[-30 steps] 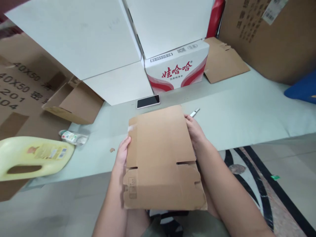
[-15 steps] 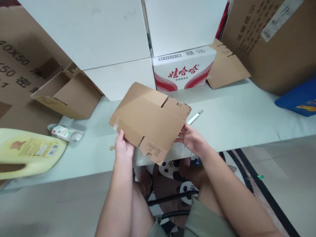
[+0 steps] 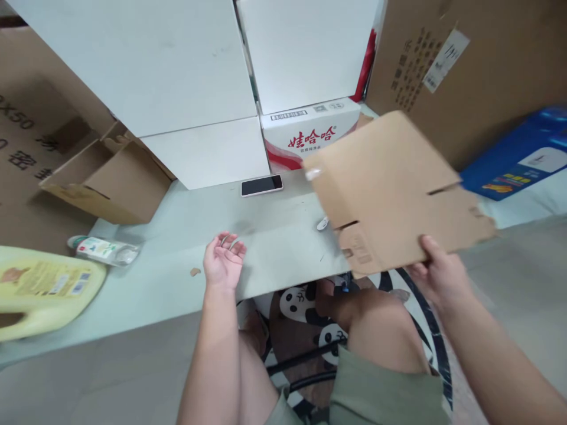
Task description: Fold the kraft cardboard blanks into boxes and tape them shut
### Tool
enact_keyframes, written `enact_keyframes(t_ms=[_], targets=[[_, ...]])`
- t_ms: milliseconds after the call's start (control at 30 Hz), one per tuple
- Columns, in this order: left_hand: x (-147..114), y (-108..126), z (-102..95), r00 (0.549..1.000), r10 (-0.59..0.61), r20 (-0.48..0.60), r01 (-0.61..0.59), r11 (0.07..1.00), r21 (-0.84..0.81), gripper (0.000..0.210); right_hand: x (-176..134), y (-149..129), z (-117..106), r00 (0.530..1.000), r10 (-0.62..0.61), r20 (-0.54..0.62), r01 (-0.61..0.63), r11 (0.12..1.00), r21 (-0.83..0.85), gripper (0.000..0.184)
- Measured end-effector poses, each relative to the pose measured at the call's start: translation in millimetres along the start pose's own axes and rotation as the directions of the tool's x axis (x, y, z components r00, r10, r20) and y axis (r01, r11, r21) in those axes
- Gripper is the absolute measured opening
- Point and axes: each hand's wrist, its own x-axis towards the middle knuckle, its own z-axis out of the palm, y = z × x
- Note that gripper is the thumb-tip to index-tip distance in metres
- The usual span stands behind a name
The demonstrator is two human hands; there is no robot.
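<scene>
A flat brown cardboard piece (image 3: 390, 189) with slits and torn flaps is tilted above the right part of the table. My right hand (image 3: 443, 274) pinches its lower edge, thumb on top. My left hand (image 3: 225, 262) is raised over the table's front, palm up, fingers loosely curled and apart, holding nothing. Between the hands, the white end of a utility knife (image 3: 323, 224) sticks out from behind the cardboard, which hides the rest. A small cardboard scrap (image 3: 195, 272) lies left of my left hand. Farther back, a phone (image 3: 261, 185) rests flat on the table.
White boxes (image 3: 204, 153) and a red-and-white carton (image 3: 310, 136) line the back. An open cardboard box (image 3: 128, 183), a clear bottle (image 3: 106, 250) and a yellow jug (image 3: 48, 289) are at left. A blue bottle (image 3: 518, 159) lies at right, before a large carton (image 3: 478, 77).
The cardboard has moved right and up in my right hand. My left hand has let go of it. The phone, earlier hidden behind the cardboard, now shows.
</scene>
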Motion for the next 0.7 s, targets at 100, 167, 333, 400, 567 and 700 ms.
enact_keyframes(t_ms=[100,167,333,400,567,700], targets=[[2,-2,3.0,1.000,-0.004,0.009,0.004,1.000,0.003,0.017,16,-19,-37,0.924,-0.100,-0.368,0.090,0.995,-0.046,0.035],[4,-3,6.3,1.000,-0.010,0.020,0.010,1.000,0.006,0.017,40,-36,-41,0.887,-0.157,-0.433,0.132,0.987,-0.088,0.027],[6,-7,13.1,0.999,-0.009,0.040,0.009,1.000,0.003,0.020,137,-76,-9,0.922,-0.213,-0.322,0.180,0.975,-0.128,0.017],[7,-8,14.1,0.998,-0.002,0.060,0.002,1.000,0.004,0.021,170,-80,8,0.963,-0.142,-0.231,0.115,0.985,-0.127,0.016],[9,-7,13.3,0.998,0.007,0.066,-0.006,1.000,-0.018,0.022,193,-49,32,0.991,0.036,-0.131,-0.067,0.968,-0.242,0.012],[10,-3,13.4,0.998,0.007,0.063,-0.004,0.999,-0.043,0.021,169,-17,33,0.992,0.088,-0.088,-0.112,0.939,-0.324,0.012]])
